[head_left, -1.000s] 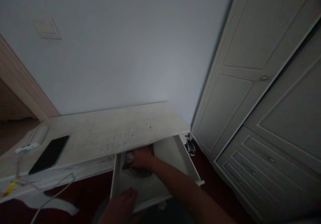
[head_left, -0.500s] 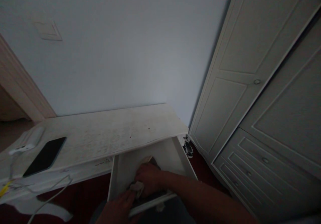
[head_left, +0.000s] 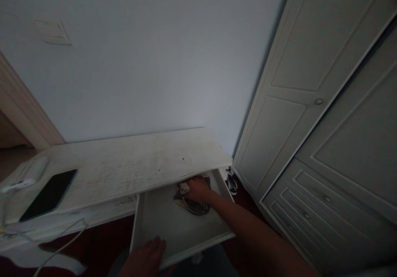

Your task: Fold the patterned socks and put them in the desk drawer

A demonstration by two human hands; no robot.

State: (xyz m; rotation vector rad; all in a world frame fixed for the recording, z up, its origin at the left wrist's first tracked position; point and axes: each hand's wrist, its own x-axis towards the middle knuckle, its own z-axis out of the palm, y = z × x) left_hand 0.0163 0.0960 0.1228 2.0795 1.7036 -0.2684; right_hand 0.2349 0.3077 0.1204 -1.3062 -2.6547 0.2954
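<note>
My R hand (head_left: pixel 197 189) is gripping the bunched cloth (head_left: pixel 194 204) inside the open drawer (head_left: pixel 169 223); my L hand (head_left: pixel 149 254) is resting w/ fingers together at its front L corner.

The drawer (head_left: pixel 164 221) is white, rectangular and pulled open beneath the worktop (head_left: pixel 124 157). The cloth (head_left: pixel 197 208), dark with a pale section and a lighter edge, lies crumpled inside, toward the drawer's right rear.

Two hands (head_left: pixel 198 189) (head_left: pixel 147 255), one cloth (head_left: pixel 194 207), one phone (head_left: pixel 49 194), one open drawer (head_left: pixel 161 217).
</note>
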